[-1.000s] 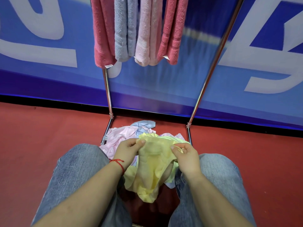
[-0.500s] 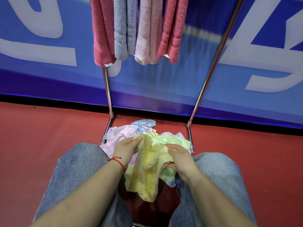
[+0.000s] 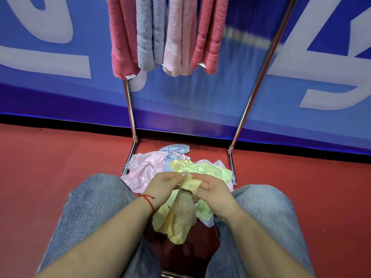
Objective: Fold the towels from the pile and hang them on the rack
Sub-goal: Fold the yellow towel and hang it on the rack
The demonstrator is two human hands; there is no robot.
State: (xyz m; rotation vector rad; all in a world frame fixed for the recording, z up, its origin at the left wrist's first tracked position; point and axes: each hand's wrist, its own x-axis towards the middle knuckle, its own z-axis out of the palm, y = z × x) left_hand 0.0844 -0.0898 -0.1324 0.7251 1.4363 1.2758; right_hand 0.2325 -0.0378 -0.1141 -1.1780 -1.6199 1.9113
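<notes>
Yellow towel (image 3: 180, 219) hangs crumpled, its top edge pinched by both hands.

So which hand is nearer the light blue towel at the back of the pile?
Left. The left hand sits just in front of the light blue towel, slightly to its left; the right hand is further off to the right. Both pinch the yellow towel.

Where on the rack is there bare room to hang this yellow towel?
Free: the span between the rightmost red towel and the rack's right pole. Crowded: the left side, where four hung towels sit edge to edge. The top bar itself is out of frame.
</notes>
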